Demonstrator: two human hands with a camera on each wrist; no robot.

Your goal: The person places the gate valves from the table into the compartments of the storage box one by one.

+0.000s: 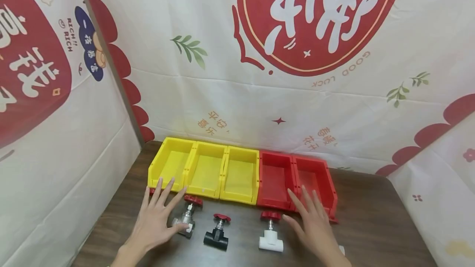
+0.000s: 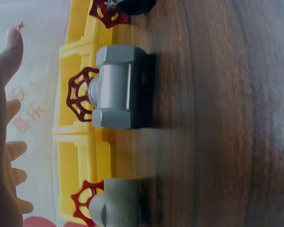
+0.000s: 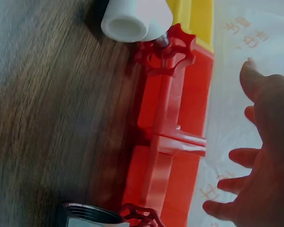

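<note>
My left hand is spread above the table with nothing in its grasp. Nearest to it stands a metal valve with a red handwheel; a grey valve beside it is mostly hidden under the hand in the head view. My right hand, fingers also spread and holding nothing, hovers right of a white valve with a red handwheel. Between the hands is a black valve. In the right wrist view, another red-wheeled valve with a dark threaded end shows at the bottom edge.
Behind the valves, a row of three yellow bins and two red bins lines the back of the dark wooden table. A printed white cloth hangs close behind them and along both sides.
</note>
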